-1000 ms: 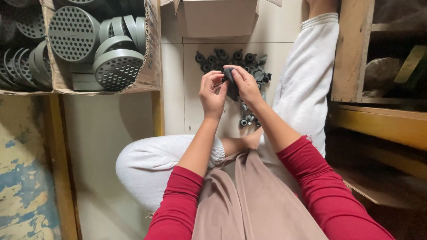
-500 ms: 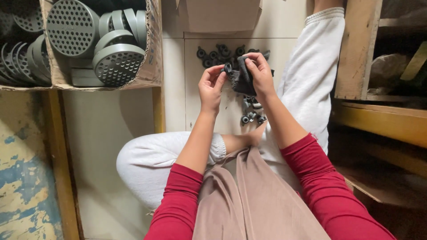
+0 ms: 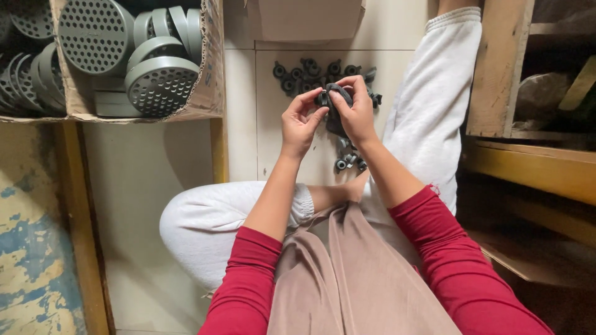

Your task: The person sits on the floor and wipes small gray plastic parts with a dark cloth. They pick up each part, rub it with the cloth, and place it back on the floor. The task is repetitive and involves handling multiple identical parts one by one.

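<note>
Both hands are raised together above the tiled floor [image 3: 261, 118]. The left hand [image 3: 300, 123] and right hand [image 3: 355, 111] pinch one dark grey plastic part [image 3: 336, 102] between closed fingers. Beyond it lies a heap of small dark fittings [image 3: 310, 71]; a cardboard box [image 3: 208, 74] holds perforated grey discs [image 3: 160, 84].

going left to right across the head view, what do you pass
cardboard box of grey perforated discs → left hand → dark grey part held in both hands → right hand → white trouser leg → wooden shelf frame
</note>
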